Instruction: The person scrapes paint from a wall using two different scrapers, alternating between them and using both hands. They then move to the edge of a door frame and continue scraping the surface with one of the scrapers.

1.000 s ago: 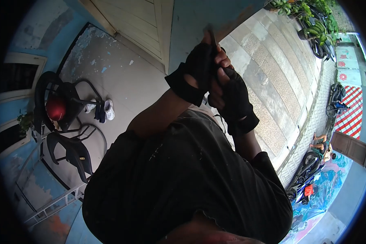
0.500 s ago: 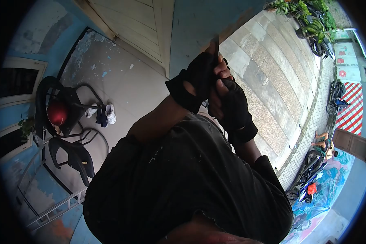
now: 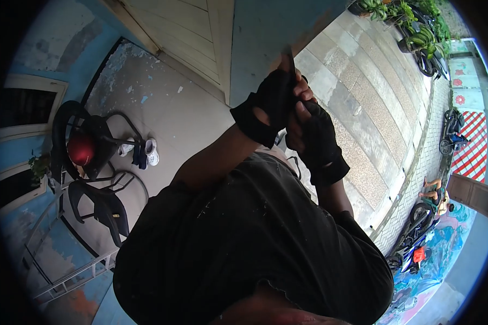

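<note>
A thin, dark, flat-bladed tool point(image 3: 291, 60), seen nearly edge-on, points up at the corner of the blue wall point(image 3: 260, 40). My left hand point(image 3: 276, 100), in a black fingerless glove, is closed around it, one finger stretched along the blade. Just below and to the right, my right hand point(image 3: 315, 130), gloved the same way, is closed in a fist against the left one. Its thumb lies at the tool's lower end, and the handle is hidden inside the hands. Both hands are raised in front of my dark shirt point(image 3: 255, 233).
Left stand black chairs point(image 3: 100, 208), one with a red helmet point(image 3: 81, 149), beside white shoes point(image 3: 152, 151) and a metal ladder point(image 3: 76, 280). A cream door point(image 3: 187, 38) adjoins the wall. Across the paved yard point(image 3: 358, 108) are motorbikes point(image 3: 412, 238), potted plants point(image 3: 417, 38) and a seated person point(image 3: 442, 200).
The whole view has shifted slightly to the right. My hands stay together on the tool at the wall corner, with little change in grip.
</note>
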Action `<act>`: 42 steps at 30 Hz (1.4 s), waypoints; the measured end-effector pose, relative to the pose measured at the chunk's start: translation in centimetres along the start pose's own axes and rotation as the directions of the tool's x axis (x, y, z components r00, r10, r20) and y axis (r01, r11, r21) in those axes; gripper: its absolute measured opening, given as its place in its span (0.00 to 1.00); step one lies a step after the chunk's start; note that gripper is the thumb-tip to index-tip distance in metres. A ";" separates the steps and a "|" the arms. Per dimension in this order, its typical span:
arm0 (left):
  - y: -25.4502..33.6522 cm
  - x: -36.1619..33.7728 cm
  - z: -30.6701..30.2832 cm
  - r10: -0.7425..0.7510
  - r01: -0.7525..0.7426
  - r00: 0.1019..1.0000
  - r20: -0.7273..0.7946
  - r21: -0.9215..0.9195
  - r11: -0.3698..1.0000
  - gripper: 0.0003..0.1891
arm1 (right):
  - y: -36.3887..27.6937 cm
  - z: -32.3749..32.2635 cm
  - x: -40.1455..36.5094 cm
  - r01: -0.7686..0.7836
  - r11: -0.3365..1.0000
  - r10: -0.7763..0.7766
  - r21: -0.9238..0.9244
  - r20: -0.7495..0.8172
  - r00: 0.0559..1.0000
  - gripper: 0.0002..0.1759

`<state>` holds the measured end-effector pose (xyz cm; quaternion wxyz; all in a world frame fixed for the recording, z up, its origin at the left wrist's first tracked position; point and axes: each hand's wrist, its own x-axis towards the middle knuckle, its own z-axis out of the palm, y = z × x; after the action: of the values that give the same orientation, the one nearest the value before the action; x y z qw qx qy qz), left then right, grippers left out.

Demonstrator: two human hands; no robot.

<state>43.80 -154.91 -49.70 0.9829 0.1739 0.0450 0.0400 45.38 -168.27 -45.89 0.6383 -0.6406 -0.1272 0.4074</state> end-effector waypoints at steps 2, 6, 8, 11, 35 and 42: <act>0.8 1.0 -1.0 0.106 -0.113 0.993 -0.059 -0.133 0.985 0.26 | -1.1 0.6 1.8 -0.108 0.928 0.043 0.355 0.186 0.982 0.15; 3.8 -1.2 -1.7 0.249 -0.259 0.926 -0.285 0.001 0.966 0.25 | -1.1 3.1 4.0 0.173 0.868 -0.096 -0.465 0.185 0.978 0.11; 3.0 -3.6 -3.9 0.285 -0.258 0.901 -0.327 0.125 0.958 0.24 | -0.2 3.6 3.3 0.384 0.874 -0.315 -0.297 0.254 0.915 0.26; 1.1 -5.6 -7.3 0.136 -0.124 0.977 -0.162 0.083 0.989 0.31 | 0.5 4.8 3.9 0.695 0.594 -0.614 -0.406 0.330 0.717 0.29; 3.0 -11.5 -7.9 0.283 -0.275 0.958 -0.055 0.126 0.953 0.41 | 1.0 7.5 7.3 0.634 0.647 -0.457 -0.425 0.449 0.768 0.38; 2.8 -11.2 -6.7 0.313 -0.336 0.941 0.132 0.235 0.912 0.47 | 1.8 7.8 8.0 0.616 0.505 -0.488 -0.605 0.389 0.782 0.39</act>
<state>31.80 -151.09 -54.14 0.9331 0.3052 -0.0246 0.1886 44.50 -157.48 -49.27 0.4264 -0.7215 -0.5235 0.1532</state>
